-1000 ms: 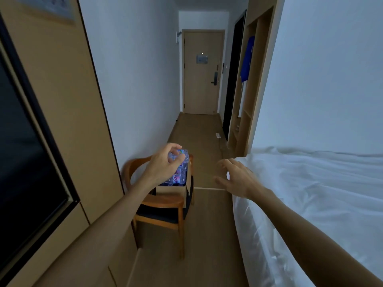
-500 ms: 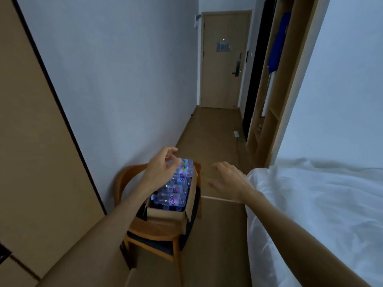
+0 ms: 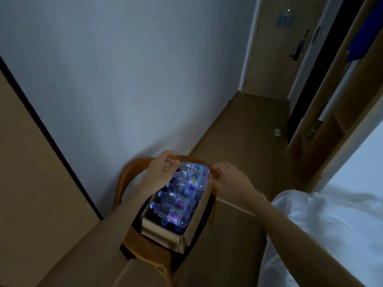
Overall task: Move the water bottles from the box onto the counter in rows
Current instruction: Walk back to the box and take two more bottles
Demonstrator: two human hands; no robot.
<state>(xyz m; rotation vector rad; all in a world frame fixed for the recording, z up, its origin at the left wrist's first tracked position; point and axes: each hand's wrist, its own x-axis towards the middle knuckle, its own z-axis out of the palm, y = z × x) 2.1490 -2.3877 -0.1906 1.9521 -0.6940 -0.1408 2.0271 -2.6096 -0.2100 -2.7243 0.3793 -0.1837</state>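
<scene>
A cardboard box (image 3: 161, 233) stands open on the seat of a wooden chair (image 3: 132, 168) by the wall. Several clear water bottles (image 3: 184, 189) with coloured labels lie on their sides inside it, in a row. My left hand (image 3: 159, 175) hovers over the far left of the box, its fingers loosely curled by the bottle necks, and I see no grip on a bottle. Over the box's far right corner my right hand (image 3: 230, 180) has relaxed fingers and holds nothing. The counter is not in view.
A bed with white sheets (image 3: 331, 224) fills the lower right, close beside the chair. A tan wall panel (image 3: 31, 162) with a dark edge runs along the left. The wooden floor (image 3: 238, 141) leads past an open wardrobe (image 3: 331, 104) to a door (image 3: 275, 48).
The view has tipped down and closed in on the box. My right hand has moved left from beside the bed to the box's far right corner. My left hand stays over the far bottles.
</scene>
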